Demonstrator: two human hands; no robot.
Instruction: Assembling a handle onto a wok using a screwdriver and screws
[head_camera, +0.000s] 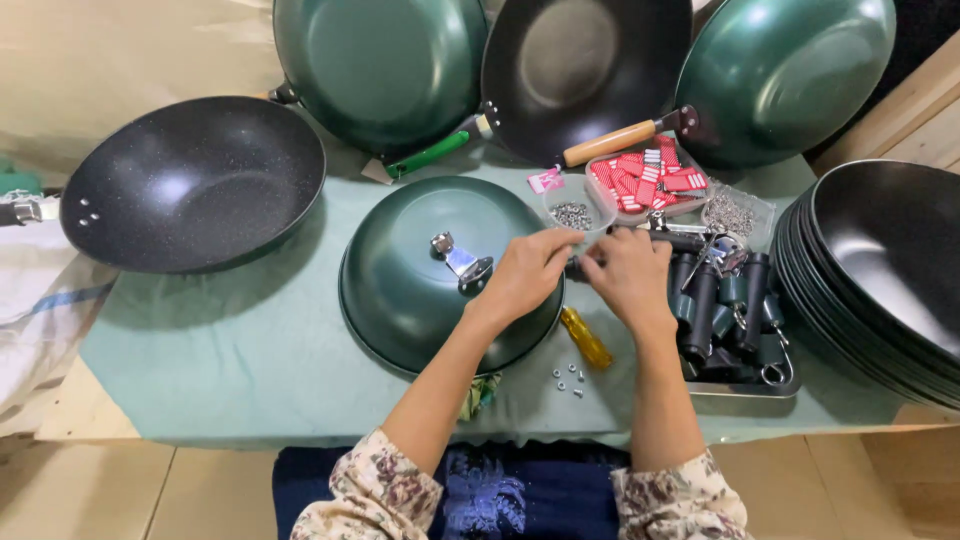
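Bench stock, largest first, with handling notes for you.

1. Stack of dark woks (880, 280), at your right edge. Well apart from the hands; mind your right elbow near it.
2. Speckled black wok (190, 185), upright at far left, idle.
3. Three woks propped along the back: two green (380, 65) (790, 70), one black with a wooden handle (585, 70). Out of reach of the work.
4. Upturned green wok (440, 270), dome up on the green cloth (220, 350), directly before you. A metal handle bracket (460, 262) sits on its near-right shoulder. Your left wrist lies over the rim; lean there to stop the dome rocking.
5. Tray of black handles (735, 315), just beside your right hand.
6. Box of red-and-white tags (650, 180), behind the hands.
7. Yellow-handled screwdriver (585, 338), lying under your wrists, within reach.
8. Clear cup of small fasteners (573, 212), touching your left fingertips.
9. Loose nuts (568, 378) on the cloth; gather them so none roll away.

Left hand (525, 272): fingers curled, pinched towards the right. Right hand (628, 278): curled likewise, meeting it. What they pinch is too small to tell. Keep both low over the cloth.
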